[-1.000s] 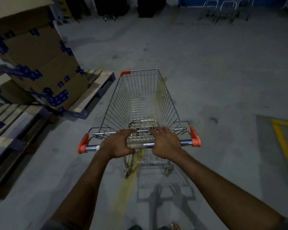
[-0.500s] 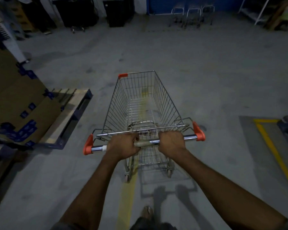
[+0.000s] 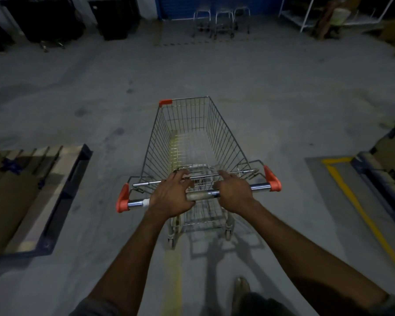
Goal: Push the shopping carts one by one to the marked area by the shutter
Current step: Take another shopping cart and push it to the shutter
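Out on the floor (image 3: 283, 99), left hand (image 3: 172, 195) and right hand (image 3: 233, 192) pressed the cart (image 3: 193, 137) by its handle (image 3: 202, 195), fingers loose and stretched forward. Parked carts (image 3: 220, 22) sat by the shutter (image 3: 214, 5), this one well short.

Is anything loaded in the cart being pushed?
No, the shopping cart has nothing in its wire basket, and the grey floor shows through the mesh.
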Motion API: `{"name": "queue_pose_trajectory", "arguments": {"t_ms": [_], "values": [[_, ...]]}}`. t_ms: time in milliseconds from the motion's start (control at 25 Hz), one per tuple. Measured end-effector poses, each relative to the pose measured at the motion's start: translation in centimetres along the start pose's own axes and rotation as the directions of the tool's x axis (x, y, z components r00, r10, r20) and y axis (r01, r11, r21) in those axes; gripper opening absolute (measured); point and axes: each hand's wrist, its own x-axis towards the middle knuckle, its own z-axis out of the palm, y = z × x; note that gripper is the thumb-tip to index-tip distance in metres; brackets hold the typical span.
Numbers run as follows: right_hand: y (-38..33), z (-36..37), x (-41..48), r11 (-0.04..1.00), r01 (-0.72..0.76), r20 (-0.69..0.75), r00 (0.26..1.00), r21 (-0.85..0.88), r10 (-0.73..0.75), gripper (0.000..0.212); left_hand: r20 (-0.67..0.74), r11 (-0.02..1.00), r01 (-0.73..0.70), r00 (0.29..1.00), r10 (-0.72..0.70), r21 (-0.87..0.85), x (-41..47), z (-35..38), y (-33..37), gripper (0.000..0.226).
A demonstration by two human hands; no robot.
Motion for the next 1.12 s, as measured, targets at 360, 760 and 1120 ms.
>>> {"name": "queue_pose_trajectory", "arguments": {"t_ms": [360,760,1120], "values": [[6.6,-2.7,16.1,0.997,-0.074,0.024,0.997,0.039,0.073,0.036,0.081,0.997,0.005,0.997,0.001,-0.080,18.8,0.1,-5.2,0.078],[18.0,-6.5,36.3,0.996,-0.086,0.054,0.995,0.020,0.085,0.031,0.135,0.994,0.050,0.990,-0.036,-0.102,42.1,0.2,-8.1,0.085],[29.7,-8.2,56.3,0.997,-0.072,-0.035,0.997,-0.029,0.071,0.052,0.086,0.996,-0.021,0.996,0.028,-0.082,63.7,2.3,-11.2,0.081]]}}
